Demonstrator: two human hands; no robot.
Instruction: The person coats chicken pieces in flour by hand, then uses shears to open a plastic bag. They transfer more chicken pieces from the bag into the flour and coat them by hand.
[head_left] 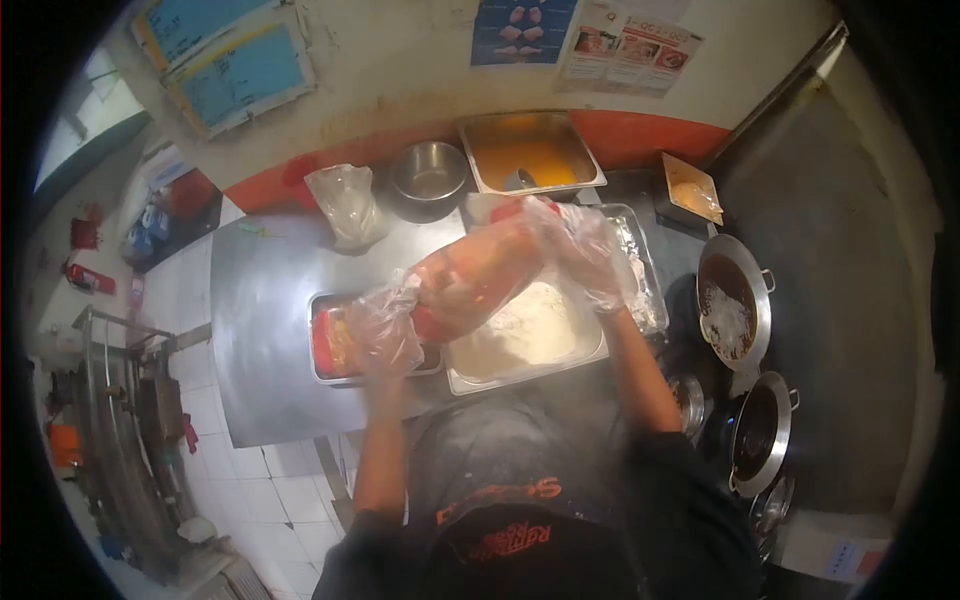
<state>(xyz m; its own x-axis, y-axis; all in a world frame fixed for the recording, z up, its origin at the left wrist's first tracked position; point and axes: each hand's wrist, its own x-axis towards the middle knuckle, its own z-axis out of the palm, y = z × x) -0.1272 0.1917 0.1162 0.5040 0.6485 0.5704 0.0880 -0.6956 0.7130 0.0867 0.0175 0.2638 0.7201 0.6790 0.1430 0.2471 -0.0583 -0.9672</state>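
A clear plastic bag (480, 275) with red ends, filled with pinkish pieces that look like raw meat, is held tilted above a metal tray of white flour (535, 325). My left hand (385, 325), in a loose clear plastic glove, grips its lower left end. At the upper right end, my right hand (590, 255), gloved the same way, is closed on the bag. Beneath my left hand stands a smaller metal tray (378, 378) with something red and yellowish in it. The gloves and some motion blur partly hide my fingers.
Behind the flour are a pan of orange liquid (535, 150), a steel bowl (428, 172) and a knotted plastic bag (345, 205). A foil-lined tray (645, 275) lies to the right. Two dark-filled pans (768, 280) (760, 435) line the right side.
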